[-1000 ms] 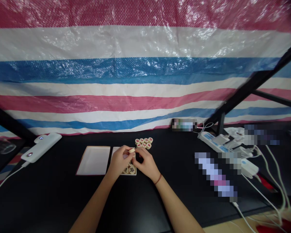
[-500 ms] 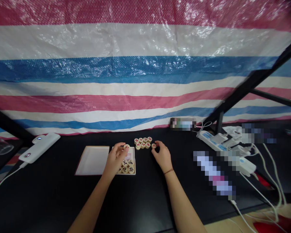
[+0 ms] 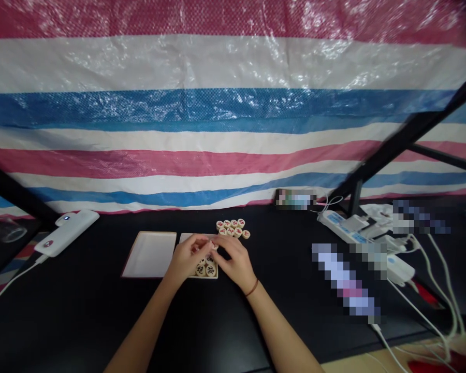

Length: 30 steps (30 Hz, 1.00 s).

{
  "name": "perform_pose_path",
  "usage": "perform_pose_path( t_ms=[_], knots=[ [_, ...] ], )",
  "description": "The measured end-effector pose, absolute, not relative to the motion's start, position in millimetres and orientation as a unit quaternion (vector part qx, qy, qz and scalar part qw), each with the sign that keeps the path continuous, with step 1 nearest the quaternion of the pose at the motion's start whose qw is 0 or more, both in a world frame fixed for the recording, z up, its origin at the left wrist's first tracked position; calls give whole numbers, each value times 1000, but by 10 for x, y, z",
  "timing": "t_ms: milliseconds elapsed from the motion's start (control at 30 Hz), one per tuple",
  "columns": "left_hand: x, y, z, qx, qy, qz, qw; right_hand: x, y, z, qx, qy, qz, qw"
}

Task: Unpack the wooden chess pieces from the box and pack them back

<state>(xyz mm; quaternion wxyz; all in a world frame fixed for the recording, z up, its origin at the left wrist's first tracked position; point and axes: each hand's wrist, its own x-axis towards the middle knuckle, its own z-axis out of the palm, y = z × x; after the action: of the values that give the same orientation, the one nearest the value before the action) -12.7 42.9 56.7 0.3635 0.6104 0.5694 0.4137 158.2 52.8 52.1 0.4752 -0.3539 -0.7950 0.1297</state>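
Note:
My left hand [image 3: 185, 259] is over the left part of a small open box [image 3: 213, 277], its fingers pinched together. From the right, my right hand [image 3: 235, 260] reaches over the box, and its bent fingertips meet those of the left. Between the fingertips a pale Chinese chess piece [image 3: 214, 246] shows in part; the fingers cover most of it. Inside the box lie round pieces with black characters [image 3: 210, 270], partly hidden by the hands. Just behind the box, several pieces with red characters [image 3: 230, 231] stand in two rows, one piece [image 3: 246, 234] at the right end.
The box's lid [image 3: 151, 254] lies inside up, left of the box. A white device with a cable [image 3: 67, 233] lies farther left. Power strips [image 3: 345, 227] with plugs and cables, and blurred-out items, occupy the right. A striped plastic sheet [image 3: 202, 155] hangs behind the black table [image 3: 81, 311].
My right hand has left the rightmost red piece and moved left to meet my left hand over the box. The piece in my left hand has come down lower, between both hands.

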Motion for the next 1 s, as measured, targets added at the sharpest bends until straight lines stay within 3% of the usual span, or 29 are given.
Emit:
perform_pose_path(
  t_ms=[133, 233, 500, 1000],
  knots=[
    [-382, 535, 562, 676, 642, 341, 123, 1917, 732, 392, -527, -675, 107, 506],
    [-512, 590, 481, 665, 701, 258, -1, 2181, 875, 277, -639, -609, 93, 461],
    [-596, 628, 387, 665, 715, 213, 18, 2236, 873, 191, -670, -669, 93, 308],
    [-535, 636, 409, 615, 756, 221, 39, 2231, 920, 143, -686, -656, 101, 297]
  ],
)
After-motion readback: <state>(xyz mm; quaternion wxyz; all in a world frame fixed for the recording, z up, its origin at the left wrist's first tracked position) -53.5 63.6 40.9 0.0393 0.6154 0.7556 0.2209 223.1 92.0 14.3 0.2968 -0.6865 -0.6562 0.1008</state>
